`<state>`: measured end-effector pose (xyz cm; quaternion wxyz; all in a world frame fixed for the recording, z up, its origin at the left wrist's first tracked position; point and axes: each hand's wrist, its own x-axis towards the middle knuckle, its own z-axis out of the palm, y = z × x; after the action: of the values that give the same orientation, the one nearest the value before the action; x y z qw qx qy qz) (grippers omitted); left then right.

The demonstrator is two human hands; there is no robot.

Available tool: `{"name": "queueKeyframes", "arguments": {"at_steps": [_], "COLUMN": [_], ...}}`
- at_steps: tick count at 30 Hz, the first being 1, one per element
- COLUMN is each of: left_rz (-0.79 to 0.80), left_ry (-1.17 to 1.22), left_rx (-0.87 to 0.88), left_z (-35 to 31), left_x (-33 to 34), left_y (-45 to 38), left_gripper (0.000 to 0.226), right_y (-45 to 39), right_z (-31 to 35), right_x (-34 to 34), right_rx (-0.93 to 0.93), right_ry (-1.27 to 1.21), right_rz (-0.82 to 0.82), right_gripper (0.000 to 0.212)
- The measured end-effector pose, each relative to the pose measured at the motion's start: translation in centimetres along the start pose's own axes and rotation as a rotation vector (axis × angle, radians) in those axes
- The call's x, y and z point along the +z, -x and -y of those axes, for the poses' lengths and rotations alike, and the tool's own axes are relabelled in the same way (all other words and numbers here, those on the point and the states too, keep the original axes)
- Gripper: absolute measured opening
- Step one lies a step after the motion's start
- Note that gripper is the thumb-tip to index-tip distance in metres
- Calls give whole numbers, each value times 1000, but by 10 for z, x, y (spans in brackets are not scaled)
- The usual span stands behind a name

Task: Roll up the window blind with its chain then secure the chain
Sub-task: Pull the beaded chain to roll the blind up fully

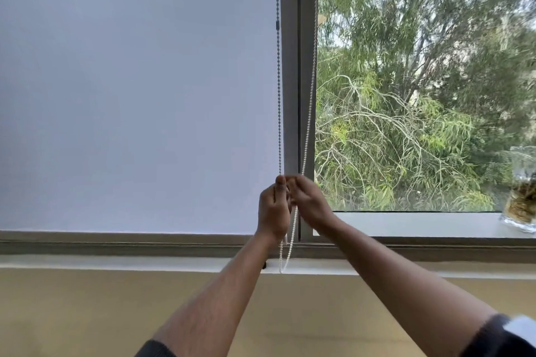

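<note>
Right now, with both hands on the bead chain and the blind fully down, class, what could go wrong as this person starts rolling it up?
1. The left hand and right hand each pinch a strand of the chain; pulling the wrong strand likely won't raise the blind.
2. The dark connector on the left strand may jam at the top.
3. The loop hangs loose at the sill; a wide pull might swing toward the glass vase.

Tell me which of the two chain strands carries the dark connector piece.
The left strand, hanging along the blind's edge into the left hand. Its dark connector sits high up; the right strand is plain white beads.
</note>
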<state>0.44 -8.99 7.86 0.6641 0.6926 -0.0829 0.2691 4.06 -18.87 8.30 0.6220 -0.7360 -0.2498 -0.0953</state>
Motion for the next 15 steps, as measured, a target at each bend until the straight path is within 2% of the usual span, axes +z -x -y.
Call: {"name": "queueKeyframes", "arguments": {"at_steps": [4,7,10,13,15], "left_rz": [5,26,39,56,95], "left_ry": [-12,17,-28,-105,-70], "left_rx": [-52,-77,-75,-66,-129], "left_z": [9,6,7,13,18], "left_x": [2,2,0,-7,-13], "left_y": [10,18,17,13,13], "left_gripper": [53,55,53,49,47], "right_y": [-20,-27,-34,-29,-23], "right_z": [66,101,104,95,87], "right_x": [5,13,22,28,30], "right_rx": [-57,-141,-240,-309,-348], "right_ry": [-308,-383,-290,-176,-72], "right_rz": [15,-72,-197,-231,-233], "right_gripper": [34,29,31,28,22]}}
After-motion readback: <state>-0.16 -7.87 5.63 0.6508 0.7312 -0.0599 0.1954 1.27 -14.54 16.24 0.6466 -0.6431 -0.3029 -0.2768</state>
